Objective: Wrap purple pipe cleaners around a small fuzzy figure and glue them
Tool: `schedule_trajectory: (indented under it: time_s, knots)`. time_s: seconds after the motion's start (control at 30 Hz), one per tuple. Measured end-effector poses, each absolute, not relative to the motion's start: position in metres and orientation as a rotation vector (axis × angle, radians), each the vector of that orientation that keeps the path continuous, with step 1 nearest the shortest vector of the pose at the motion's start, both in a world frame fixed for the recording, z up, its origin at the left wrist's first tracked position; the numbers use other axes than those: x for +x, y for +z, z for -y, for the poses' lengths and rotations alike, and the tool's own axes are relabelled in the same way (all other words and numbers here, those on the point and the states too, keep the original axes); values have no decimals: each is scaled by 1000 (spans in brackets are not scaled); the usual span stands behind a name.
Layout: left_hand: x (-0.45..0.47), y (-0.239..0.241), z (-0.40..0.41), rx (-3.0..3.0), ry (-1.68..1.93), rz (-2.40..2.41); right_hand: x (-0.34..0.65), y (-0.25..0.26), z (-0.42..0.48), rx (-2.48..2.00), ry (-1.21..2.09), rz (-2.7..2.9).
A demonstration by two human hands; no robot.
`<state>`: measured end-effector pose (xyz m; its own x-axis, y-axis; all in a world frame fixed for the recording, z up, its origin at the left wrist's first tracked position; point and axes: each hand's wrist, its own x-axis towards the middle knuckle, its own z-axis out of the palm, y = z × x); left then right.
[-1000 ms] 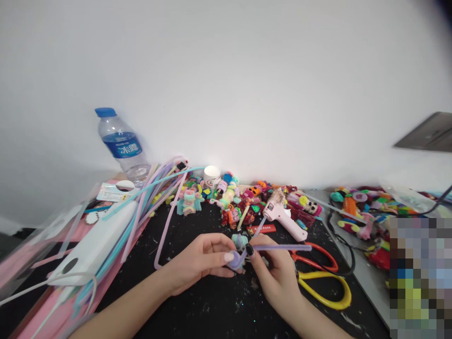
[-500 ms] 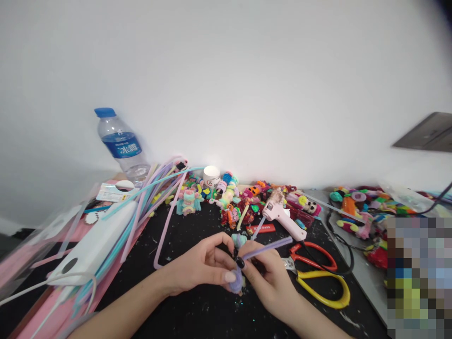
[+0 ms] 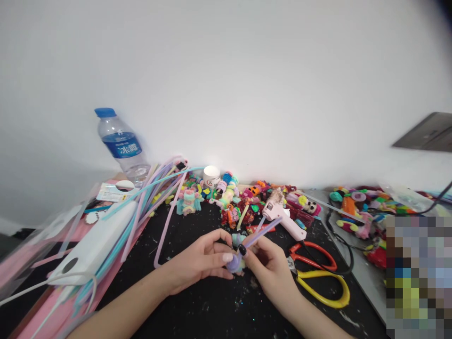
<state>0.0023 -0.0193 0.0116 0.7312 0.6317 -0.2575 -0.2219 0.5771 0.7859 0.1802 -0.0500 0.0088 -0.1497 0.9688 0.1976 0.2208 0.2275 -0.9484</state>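
Note:
My left hand [image 3: 197, 261] is closed around a small fuzzy pastel figure [image 3: 236, 264] just above the black mat [image 3: 197, 306]. My right hand [image 3: 268, 266] pinches a lilac pipe cleaner [image 3: 263, 232] whose near end wraps round the figure. The free end of the pipe cleaner points up and right toward the pink glue gun [image 3: 282, 217]. Both hands meet at the figure, thumbs nearly touching.
Red and yellow scissors [image 3: 319, 278] lie right of my right hand. Several finished colourful figures [image 3: 233, 197] sit at the back by a white jar [image 3: 212, 176]. A bundle of pipe cleaners [image 3: 148, 200], a white power strip [image 3: 95, 242] and a water bottle [image 3: 122, 143] stand left.
The free end of the lilac pipe cleaner has swung from lying level to the right to pointing up toward the glue gun. Both hands turned slightly round the figure.

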Motion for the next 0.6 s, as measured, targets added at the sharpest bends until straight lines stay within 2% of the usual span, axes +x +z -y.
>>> schedule_trajectory:
  time_s: [0.27, 0.6]
  knots:
    - [4, 10, 18, 762, 612, -584, 179, 10, 50, -1165, 864, 1534]
    - [5, 8, 15, 842, 725, -703, 181, 13, 52, -1121, 864, 1610]
